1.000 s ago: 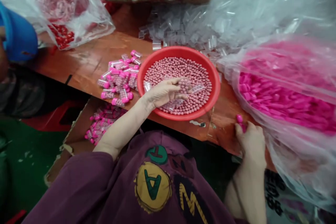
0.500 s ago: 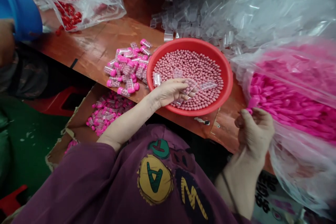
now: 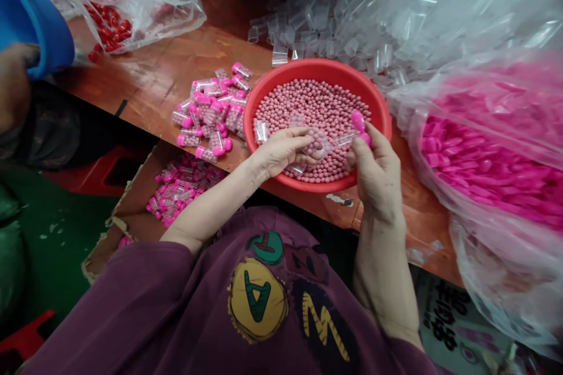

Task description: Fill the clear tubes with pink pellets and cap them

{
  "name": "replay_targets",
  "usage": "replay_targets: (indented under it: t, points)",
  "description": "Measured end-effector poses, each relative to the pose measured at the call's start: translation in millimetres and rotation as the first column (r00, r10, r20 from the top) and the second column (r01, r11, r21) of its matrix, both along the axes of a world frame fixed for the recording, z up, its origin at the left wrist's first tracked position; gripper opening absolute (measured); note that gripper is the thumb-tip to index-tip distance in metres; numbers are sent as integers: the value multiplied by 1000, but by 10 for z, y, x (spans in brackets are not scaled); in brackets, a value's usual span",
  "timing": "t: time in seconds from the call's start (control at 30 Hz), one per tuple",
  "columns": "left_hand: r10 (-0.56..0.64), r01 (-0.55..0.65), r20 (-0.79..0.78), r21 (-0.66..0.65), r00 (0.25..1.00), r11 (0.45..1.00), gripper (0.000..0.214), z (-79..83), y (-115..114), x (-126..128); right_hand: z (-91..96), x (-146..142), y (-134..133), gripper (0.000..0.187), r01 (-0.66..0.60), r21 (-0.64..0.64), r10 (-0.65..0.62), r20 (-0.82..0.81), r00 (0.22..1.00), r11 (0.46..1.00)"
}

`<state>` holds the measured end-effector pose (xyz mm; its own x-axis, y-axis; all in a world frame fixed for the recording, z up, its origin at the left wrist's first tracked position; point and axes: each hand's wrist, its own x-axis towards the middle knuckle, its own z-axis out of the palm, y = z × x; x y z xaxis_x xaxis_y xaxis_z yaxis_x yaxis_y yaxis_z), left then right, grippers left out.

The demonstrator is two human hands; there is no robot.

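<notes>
Over the red basin (image 3: 382, 158) of small pink beads (image 3: 308, 96), my left hand (image 3: 285, 149) is closed on a clear plastic tube (image 3: 317, 142) with beads in it. My right hand (image 3: 378, 170) pinches a bright pink cap (image 3: 358, 121) at the basin's right side, close to the tube. A second pink piece shows between its fingertips. Other clear tubes lie on the beads, one clear tube (image 3: 261, 131) at the left. Left of the basin is a pile of filled, pink-capped tubes (image 3: 211, 108).
Loose clear tubes (image 3: 308, 17) lie behind the basin. A plastic bag of pink caps (image 3: 497, 170) stands right. Below the table edge, a cardboard box (image 3: 132, 205) holds more capped tubes. Another person's hand (image 3: 15, 88) is at a blue bucket (image 3: 39, 23), near red pieces (image 3: 108, 26).
My right hand has come left from the bag of pink caps to the basin, carrying a pink cap. My left hand stays over the beads with the tube.
</notes>
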<state>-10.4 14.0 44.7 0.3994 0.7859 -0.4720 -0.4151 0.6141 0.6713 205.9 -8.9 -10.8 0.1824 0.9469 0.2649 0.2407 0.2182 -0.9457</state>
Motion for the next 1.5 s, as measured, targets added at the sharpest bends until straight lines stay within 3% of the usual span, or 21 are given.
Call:
replay_targets:
  t: [0.1, 0.23, 0.33, 0.5, 0.67, 0.93, 1.1, 1.23, 1.37, 1.5]
  points:
    - [36, -37, 101, 12, 994, 999, 14, -22, -18, 20, -68, -11, 87, 43, -67, 4, 67, -87, 994, 998]
    - [79, -79, 118, -5, 990, 997, 16, -80, -48, 52, -61, -43, 85, 38, -42, 64, 41, 21, 999, 997]
    - [56, -57, 137, 5, 989, 998, 20, -133, -54, 51, -13, -88, 65, 46, -25, 100, 22, 24, 999, 995]
    - [39, -43, 113, 34, 993, 998, 21, -177, -41, 39, 106, -159, 42, 31, -21, 29, 19, 55, 998, 999]
    - [-3, 1, 95, 29, 995, 1000, 9, -126, -43, 34, 213, -202, -1, 17, -67, 34, 61, 153, 986, 997]
    - [-58, 55, 105, 35, 993, 998, 6, -175, -20, 11, 252, -86, 28, 24, -206, 83, 175, 284, 943, 975]
    - [-11, 11, 63, -5, 998, 1000, 8, -135, -7, 35, 197, -12, 40, 15, -73, 144, 5, 422, 907, 987]
    - [21, -19, 33, -53, 999, 998, 15, -94, -15, 46, 156, -99, 10, 18, 35, 89, -57, 254, 965, 995]
    - [18, -16, 94, -18, 995, 1000, 5, -116, -32, 48, 138, -238, -8, 32, 0, -38, 0, 4, 1000, 999]
    - [18, -20, 71, 36, 997, 999, 4, -161, -38, 67, 130, -342, -11, 25, -8, -28, 9, 8, 1000, 1000]
